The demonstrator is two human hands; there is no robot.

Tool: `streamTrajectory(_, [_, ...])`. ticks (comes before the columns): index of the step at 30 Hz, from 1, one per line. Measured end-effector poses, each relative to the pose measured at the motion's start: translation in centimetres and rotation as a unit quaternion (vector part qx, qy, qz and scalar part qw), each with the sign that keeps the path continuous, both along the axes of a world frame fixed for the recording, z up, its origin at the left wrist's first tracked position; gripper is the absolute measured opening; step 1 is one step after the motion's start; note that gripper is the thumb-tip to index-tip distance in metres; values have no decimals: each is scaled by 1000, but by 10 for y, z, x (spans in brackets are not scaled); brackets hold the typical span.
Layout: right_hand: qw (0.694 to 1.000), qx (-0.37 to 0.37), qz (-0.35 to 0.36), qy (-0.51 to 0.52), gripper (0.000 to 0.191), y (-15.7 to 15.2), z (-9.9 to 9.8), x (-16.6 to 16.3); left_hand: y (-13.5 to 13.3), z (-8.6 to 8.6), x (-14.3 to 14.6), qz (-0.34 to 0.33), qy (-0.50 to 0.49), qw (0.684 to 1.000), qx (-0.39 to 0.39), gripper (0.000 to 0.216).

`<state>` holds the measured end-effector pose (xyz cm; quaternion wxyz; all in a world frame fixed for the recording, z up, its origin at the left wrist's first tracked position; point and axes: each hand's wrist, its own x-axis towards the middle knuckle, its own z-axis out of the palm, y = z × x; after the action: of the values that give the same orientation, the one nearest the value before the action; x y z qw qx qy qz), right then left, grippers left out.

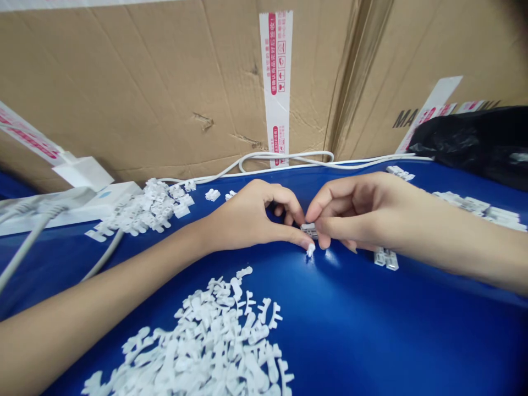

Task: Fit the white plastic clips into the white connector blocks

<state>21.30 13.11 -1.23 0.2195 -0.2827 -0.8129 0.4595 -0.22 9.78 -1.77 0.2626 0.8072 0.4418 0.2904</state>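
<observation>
The left hand [264, 214] and the right hand [355, 212] meet above the glossy blue tabletop [371, 341], fingertips closed on a small white rectangular plastic block [308, 231]. A small white plastic piece [311, 250] sits at the left thumb tip. In the foreground is a loose heap of white, pronged plastic parts [214, 341]. Beside a white power strip [107, 202] is a pile of white plastic pieces [144, 209]. A brown cardboard box [165, 82] stands behind; a black plastic bag [470, 140] occupies the right.
</observation>
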Motion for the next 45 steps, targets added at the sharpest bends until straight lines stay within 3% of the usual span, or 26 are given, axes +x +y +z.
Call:
streamTrajectory(3, [988, 153, -30, 11, 15, -12, -2, 6, 0, 0, 0, -2, 2, 1000, 4, 25])
streamTrajectory(5, [960, 280, -27, 10, 12, -21, -4, 14, 1, 0, 0, -6, -2, 1000, -1, 24])
streamTrajectory(7, [936, 351, -21, -4, 9, -30, -6, 20, 1, -1, -1, -6, -9, 1000, -6, 22])
streamTrajectory(11, [927, 372, 0, -48, 13, -40, -12, 25, 2, -3, -3, -8, -17, 1000, -8, 22])
streamTrajectory(22, [924, 383, 3, -17, 23, -46, -14, 22, 4, -1, -6, -20, -10, 1000, -18, 29])
streamTrajectory(30, [869, 495, 13, -16, 24, -24, -10, 27, 4, 2, -8, -45, -14, 999, -29, 22])
streamTrajectory(45, [808, 582, 65, -56, 30, -21, -11, 24, 3, 1, -7, -41, -21, 999, -25, 19])
